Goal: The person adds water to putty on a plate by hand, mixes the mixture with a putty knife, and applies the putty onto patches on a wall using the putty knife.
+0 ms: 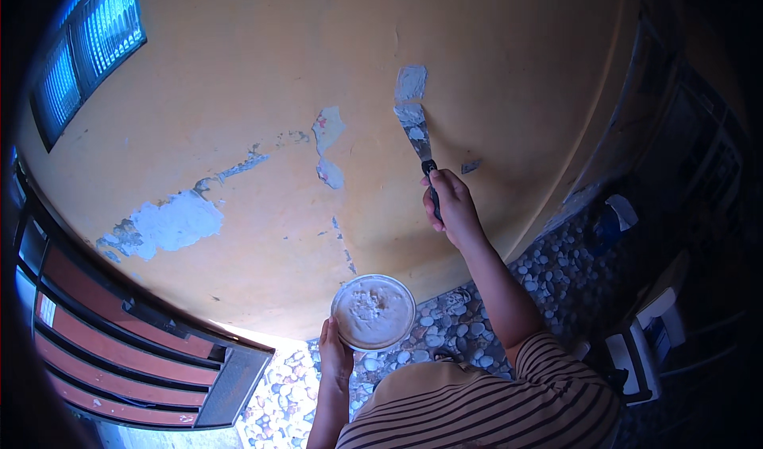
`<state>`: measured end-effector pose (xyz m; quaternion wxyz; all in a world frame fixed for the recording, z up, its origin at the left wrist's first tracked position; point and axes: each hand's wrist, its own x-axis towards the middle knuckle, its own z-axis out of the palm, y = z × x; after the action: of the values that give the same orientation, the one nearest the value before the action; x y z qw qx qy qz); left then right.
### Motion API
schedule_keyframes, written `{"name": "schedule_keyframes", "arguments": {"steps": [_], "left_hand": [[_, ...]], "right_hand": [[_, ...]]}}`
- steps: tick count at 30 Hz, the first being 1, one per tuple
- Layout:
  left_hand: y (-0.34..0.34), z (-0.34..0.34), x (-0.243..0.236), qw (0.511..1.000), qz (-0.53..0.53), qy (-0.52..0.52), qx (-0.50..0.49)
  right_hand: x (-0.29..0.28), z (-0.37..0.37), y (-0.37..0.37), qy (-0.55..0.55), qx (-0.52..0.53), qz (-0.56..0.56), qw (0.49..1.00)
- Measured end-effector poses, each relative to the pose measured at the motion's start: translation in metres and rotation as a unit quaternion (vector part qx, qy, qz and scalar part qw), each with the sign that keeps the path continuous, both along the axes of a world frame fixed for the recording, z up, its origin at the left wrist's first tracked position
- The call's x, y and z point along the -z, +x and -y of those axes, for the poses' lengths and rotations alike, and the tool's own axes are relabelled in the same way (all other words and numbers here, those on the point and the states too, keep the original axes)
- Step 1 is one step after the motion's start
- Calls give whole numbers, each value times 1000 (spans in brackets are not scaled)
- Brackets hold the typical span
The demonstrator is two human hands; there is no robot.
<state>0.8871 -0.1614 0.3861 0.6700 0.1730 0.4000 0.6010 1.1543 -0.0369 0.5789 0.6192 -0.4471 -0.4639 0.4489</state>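
Note:
My right hand [450,201] is closed round the black handle of a putty knife [417,139], whose metal blade carries white paste and lies at the yellow wall [517,67], just below a small white patch [410,82]. My left hand [335,346] grips a round tub of off-white paste [373,314] by its side, low in front of me. Peeled and chipped spots [327,143] mark the wall left of the knife, with a larger white patch [171,222] farther left.
A window [103,32] is at upper left. A red slatted gate or panel [127,354] stands at lower left. The pebble-patterned floor [540,266] shows below. At right are a blue-and-white object [616,218] and a white item [636,354], both unclear.

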Motion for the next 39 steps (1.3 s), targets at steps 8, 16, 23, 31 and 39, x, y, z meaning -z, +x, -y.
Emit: {"name": "schedule_keyframes", "arguments": {"steps": [8, 16, 23, 31, 39], "left_hand": [[26, 1, -4, 1000, 2, 15, -19], [39, -4, 0, 999, -9, 6, -32], [42, -8, -7, 1000, -17, 18, -19], [39, -7, -7, 999, -32, 15, -19], [33, -5, -8, 999, -32, 11, -15]], "right_hand": [[-35, -20, 33, 72, -14, -3, 997], [-5, -23, 33, -10, -50, -32, 998], [-1, -5, 32, 9, -49, -14, 999], [-2, -12, 19, 2, -19, 30, 999], [-3, -5, 14, 47, -20, 2, 999]]}}
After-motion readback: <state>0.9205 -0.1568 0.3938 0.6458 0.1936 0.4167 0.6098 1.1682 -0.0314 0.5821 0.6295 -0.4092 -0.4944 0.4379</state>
